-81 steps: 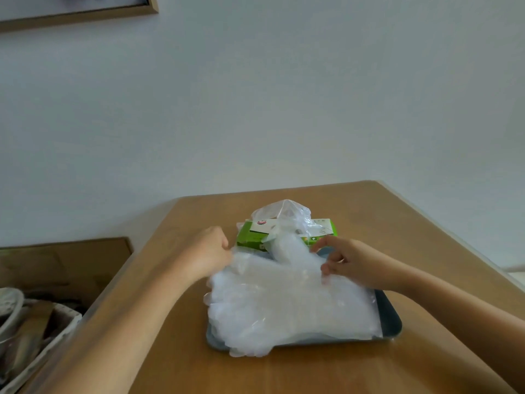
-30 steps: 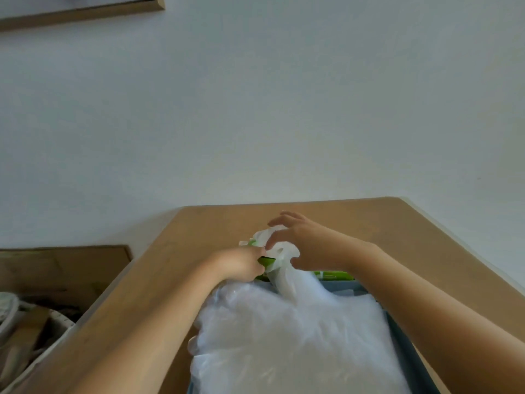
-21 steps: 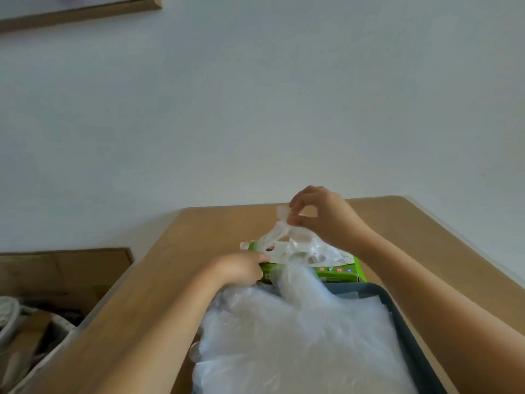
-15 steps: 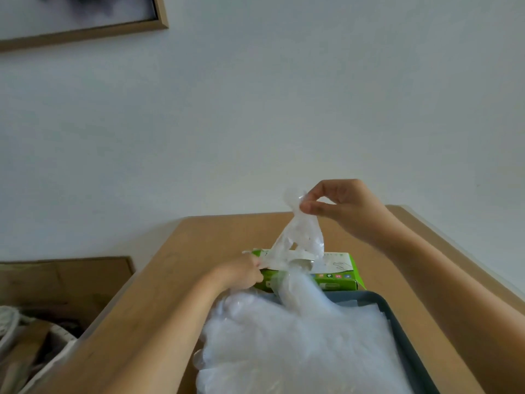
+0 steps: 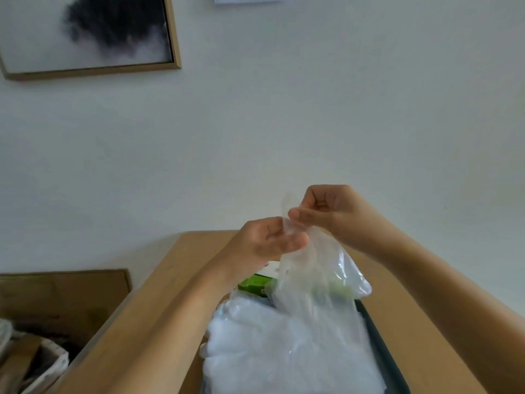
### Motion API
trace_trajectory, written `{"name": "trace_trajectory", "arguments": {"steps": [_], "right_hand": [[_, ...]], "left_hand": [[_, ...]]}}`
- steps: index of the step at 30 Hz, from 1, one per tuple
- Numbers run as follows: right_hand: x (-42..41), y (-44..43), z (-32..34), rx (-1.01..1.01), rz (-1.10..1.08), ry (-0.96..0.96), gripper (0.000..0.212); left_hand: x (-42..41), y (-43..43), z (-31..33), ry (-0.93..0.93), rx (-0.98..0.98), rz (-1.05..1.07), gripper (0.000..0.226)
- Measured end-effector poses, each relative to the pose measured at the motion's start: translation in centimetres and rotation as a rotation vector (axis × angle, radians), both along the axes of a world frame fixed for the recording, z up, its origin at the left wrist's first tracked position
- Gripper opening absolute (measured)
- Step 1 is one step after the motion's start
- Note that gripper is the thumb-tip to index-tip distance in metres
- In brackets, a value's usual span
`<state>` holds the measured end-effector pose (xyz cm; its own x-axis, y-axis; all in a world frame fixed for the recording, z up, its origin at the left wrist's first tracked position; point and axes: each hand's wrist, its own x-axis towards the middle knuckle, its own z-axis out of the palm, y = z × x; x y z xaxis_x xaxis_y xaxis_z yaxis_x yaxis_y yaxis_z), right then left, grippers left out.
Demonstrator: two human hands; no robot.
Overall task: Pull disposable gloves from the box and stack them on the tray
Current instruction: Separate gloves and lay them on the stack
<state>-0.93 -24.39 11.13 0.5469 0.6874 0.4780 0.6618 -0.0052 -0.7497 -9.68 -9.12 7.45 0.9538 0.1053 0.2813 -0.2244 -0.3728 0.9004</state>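
A clear plastic glove hangs in the air above the green and white glove box. My right hand pinches its top edge between thumb and fingers. My left hand is raised beside it, palm up, and its fingers touch the same top edge. Below lies a thick pile of clear gloves on the dark tray. The hanging glove and my left wrist hide most of the box.
The wooden table ends at a white wall. A framed picture hangs at the upper left. Beside the table's left edge stands a low wooden surface with a basket of clutter in front of it.
My right hand has lifted the glove clear of the box. My left hand has left the box and risen to the glove's top edge. The view has tilted upward.
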Motion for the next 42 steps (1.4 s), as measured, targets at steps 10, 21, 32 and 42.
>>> {"name": "trace_trajectory", "arguments": {"steps": [10, 21, 32, 42], "right_hand": [[-2.9, -3.2, -2.7, 0.165, -0.373, 0.04, 0.049], [-3.6, -3.1, -9.2, 0.063, 0.023, 0.846, 0.054], [-2.4, -0.5, -0.5, -0.642, 0.305, -0.05, 0.037], [-5.3, 1.4, 3.1, -1.205, 0.738, -0.136, 0.066]], "left_hand": [[-2.2, -2.5, -2.1, 0.03, -0.259, 0.27, 0.015], [-3.6, -3.1, -4.3, 0.003, -0.562, 0.382, 0.025], [-8.0, 3.5, -3.0, 0.106, -0.229, 0.17, 0.087], [-7.1, 1.9, 0.6, 0.099, 0.16, -0.304, 0.085]]}}
